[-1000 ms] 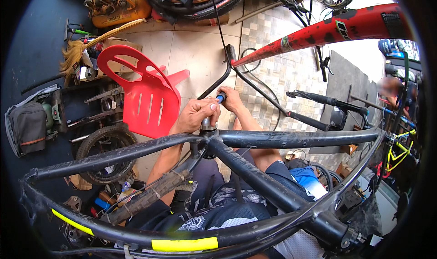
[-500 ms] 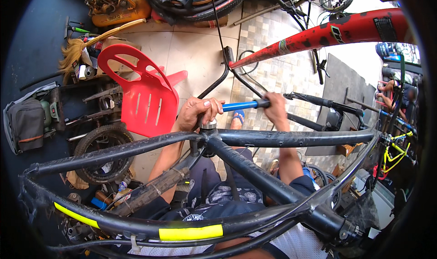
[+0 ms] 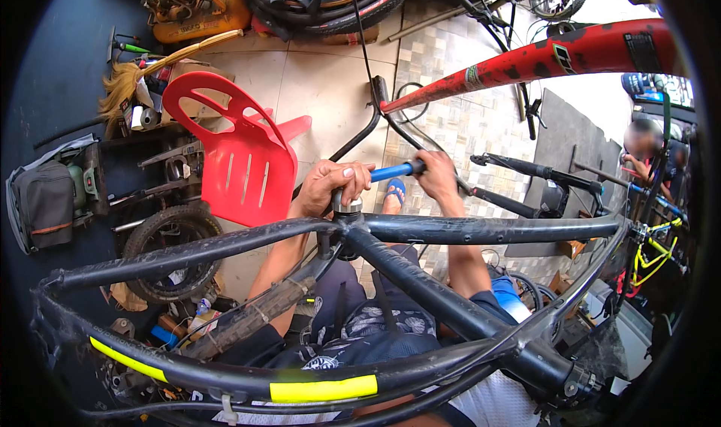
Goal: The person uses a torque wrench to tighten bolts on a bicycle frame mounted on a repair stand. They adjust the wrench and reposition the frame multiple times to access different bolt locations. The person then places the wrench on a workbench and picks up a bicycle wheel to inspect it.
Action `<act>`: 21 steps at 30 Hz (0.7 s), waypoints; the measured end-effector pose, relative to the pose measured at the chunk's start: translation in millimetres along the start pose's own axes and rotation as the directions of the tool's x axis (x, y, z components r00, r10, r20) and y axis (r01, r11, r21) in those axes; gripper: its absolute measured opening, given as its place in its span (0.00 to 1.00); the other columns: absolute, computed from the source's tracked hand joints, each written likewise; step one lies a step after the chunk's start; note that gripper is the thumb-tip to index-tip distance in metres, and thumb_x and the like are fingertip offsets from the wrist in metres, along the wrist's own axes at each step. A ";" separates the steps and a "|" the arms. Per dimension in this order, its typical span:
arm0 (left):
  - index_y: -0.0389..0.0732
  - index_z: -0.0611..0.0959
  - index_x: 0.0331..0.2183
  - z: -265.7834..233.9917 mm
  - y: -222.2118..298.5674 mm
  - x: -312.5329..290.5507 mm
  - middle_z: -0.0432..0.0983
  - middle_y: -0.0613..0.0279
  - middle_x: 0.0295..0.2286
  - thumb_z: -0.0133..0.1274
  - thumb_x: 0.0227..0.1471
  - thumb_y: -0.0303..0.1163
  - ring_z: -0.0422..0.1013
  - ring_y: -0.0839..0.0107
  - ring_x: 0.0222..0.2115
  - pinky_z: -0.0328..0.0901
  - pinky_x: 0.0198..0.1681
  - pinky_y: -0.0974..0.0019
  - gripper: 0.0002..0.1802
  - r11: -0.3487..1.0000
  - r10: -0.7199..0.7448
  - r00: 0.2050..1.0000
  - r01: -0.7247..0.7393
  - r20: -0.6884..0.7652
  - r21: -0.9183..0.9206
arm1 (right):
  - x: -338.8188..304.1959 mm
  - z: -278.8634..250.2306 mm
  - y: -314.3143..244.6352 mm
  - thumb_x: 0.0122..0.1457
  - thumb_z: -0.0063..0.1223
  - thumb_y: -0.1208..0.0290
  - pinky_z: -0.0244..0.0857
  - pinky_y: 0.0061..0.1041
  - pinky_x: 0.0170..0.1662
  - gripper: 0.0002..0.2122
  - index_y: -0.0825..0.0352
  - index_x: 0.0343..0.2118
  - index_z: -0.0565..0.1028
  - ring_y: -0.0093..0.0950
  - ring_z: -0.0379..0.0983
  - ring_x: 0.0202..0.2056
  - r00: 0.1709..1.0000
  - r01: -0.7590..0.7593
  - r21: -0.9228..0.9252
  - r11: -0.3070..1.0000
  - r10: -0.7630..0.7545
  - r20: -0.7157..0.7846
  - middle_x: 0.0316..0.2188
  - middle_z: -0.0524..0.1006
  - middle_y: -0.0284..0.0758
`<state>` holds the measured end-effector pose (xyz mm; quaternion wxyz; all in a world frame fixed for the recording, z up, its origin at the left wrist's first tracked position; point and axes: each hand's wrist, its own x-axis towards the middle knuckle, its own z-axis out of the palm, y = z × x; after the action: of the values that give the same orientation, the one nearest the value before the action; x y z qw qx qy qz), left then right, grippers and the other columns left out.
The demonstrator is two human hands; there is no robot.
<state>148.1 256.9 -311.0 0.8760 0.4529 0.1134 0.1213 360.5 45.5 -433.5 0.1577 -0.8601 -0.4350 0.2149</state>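
Observation:
A black bicycle frame point(image 3: 451, 229) lies across the view in front of me. At its joint, a silver round fitting point(image 3: 347, 203) stands up from the tube end. Over it my left hand point(image 3: 333, 185) is closed around the head of a wrench, which the fingers mostly hide. The wrench's blue handle point(image 3: 392, 172) slants up to the right. My right hand point(image 3: 437, 175) is wrapped around its black grip end. Both forearms reach up behind the frame's tubes.
A red plastic chair point(image 3: 248, 156) stands left of my hands. A red frame tube point(image 3: 526, 65) stretches across the upper right. Tires point(image 3: 330, 21) and an orange compressor point(image 3: 199, 25) sit at the back. Another person point(image 3: 644, 153) is at the far right.
My right hand has swung the wrench's grip end slightly left and up, so the handle slants more. My left hand stays over the fitting. The person at far right shows more.

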 end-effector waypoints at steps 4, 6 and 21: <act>0.41 0.75 0.10 -2.1 -7.0 -0.2 0.69 0.61 0.16 0.45 0.62 0.39 0.71 0.64 0.33 0.55 0.66 0.47 0.29 0.978 0.016 1.000 -0.016 -0.004 -0.207 | -31.8 -69.6 6.3 0.46 0.54 0.80 0.61 0.41 0.48 0.11 0.59 0.33 0.79 0.43 0.70 0.40 0.983 0.047 -0.049 0.998 -0.055 -0.175 0.31 0.76 0.36; 0.42 0.74 0.09 -1.5 -8.0 -1.0 0.69 0.62 0.15 0.45 0.61 0.39 0.71 0.64 0.35 0.56 0.66 0.46 0.30 0.979 -0.011 1.000 0.008 -0.010 -0.205 | -36.4 -80.0 1.9 0.46 0.56 0.79 0.61 0.41 0.49 0.10 0.58 0.32 0.78 0.42 0.70 0.40 0.982 0.037 -0.080 0.996 -0.052 -0.184 0.30 0.75 0.36; 0.39 0.80 0.16 -1.0 14.1 -4.7 0.75 0.62 0.20 0.43 0.66 0.37 0.72 0.66 0.34 0.56 0.64 0.52 0.27 0.957 -0.116 0.993 0.109 0.010 0.270 | 50.4 88.2 -38.1 0.45 0.63 0.76 0.72 0.39 0.43 0.10 0.62 0.32 0.79 0.44 0.78 0.39 0.970 0.186 0.324 0.928 -0.225 0.088 0.32 0.80 0.40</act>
<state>141.9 264.2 -299.6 0.8132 0.5620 0.1432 0.0487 316.6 115.9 -503.4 0.2865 -0.7587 -0.4922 0.3163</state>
